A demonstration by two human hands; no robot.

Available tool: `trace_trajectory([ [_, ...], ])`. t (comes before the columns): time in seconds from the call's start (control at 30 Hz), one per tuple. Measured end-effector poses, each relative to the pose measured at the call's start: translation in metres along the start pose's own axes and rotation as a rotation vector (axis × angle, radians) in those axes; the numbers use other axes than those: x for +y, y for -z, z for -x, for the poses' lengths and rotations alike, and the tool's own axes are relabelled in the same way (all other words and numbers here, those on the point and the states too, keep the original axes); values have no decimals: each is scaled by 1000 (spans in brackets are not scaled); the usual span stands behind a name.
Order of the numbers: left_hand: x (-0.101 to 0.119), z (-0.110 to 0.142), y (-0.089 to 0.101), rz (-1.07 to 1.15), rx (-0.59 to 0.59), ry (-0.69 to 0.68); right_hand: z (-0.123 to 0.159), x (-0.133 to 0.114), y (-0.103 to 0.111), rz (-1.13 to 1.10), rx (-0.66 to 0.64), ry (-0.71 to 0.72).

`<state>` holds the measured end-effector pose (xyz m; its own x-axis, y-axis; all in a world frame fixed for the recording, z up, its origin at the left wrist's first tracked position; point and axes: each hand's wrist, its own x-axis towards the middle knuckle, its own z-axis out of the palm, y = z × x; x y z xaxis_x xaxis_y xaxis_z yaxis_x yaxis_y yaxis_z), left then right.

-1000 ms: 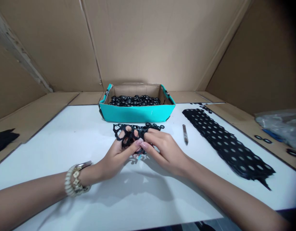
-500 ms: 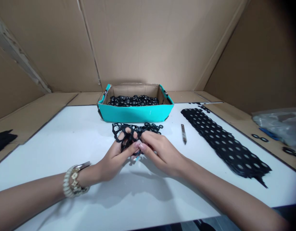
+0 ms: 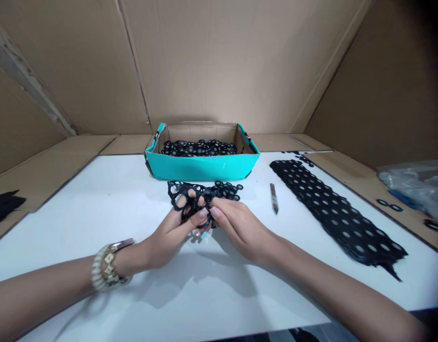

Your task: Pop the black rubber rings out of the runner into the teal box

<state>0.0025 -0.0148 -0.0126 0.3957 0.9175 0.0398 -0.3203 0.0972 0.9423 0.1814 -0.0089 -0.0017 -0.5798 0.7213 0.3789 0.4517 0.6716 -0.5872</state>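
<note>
Both hands meet over the middle of the white table, in front of a turquoise box. My left hand is closed on a black web full of round holes, and some fingertips poke through it. Close beside it, my right hand is closed at the right edge of the same web, thumb bent in. Its other fingertips are hidden behind the web. A small heap of black rings lies just behind the hands. Below the fingers a small shiny light-blue bit shows, too small to name.
The turquoise cardboard box holds many black rings. A pointed metal blade lies right of the hands. Farther right is a stack of black dotted sheets. A clear plastic bag sits at the right edge, black scraps at the left.
My right thumb has moved slightly away from the left thumb, opening a small gap between them. Both hands stay on the black web. The view has shifted a little.
</note>
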Motion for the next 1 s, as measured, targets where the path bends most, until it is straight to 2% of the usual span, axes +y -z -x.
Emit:
trace_trajectory([
  [0.17, -1, -3, 1, -55, -41, -33, -1, 1, -3, -13, 14, -13],
  [0.23, -1, -4, -1, -16, -61, -36, -4, 7, 1, -57, 68, -34],
  [0.3, -1, -5, -4, 72, -58, -53, -7, 17, 11, -100, 230, -85],
  [0.37, 0, -6, -6, 133, -36, -65, -10, 31, 25, -98, 464, -126],
  [0.43, 2, -5, -7, 145, -2, -72, -11, 43, 37, -37, 594, -139],
  [0.5, 3, -5, -7, 129, 12, -87, -11, 50, 42, 68, 536, -136],
  [0.63, 4, -5, -5, 56, 34, -132, -11, 56, 32, 310, 215, -102],
  [0.7, 6, -6, -3, 0, 50, -145, -11, 58, 26, 374, 139, -117],
  [0.83, 22, -16, 2, -186, 53, -213, -10, 58, 21, 395, 159, -129],
  [0.93, 46, -33, 2, -301, 25, -255, -10, 54, 22, 400, 215, -129],
  [1.0, 65, -46, -1, -293, 5, -263, -10, 50, 22, 394, 253, -130],
])
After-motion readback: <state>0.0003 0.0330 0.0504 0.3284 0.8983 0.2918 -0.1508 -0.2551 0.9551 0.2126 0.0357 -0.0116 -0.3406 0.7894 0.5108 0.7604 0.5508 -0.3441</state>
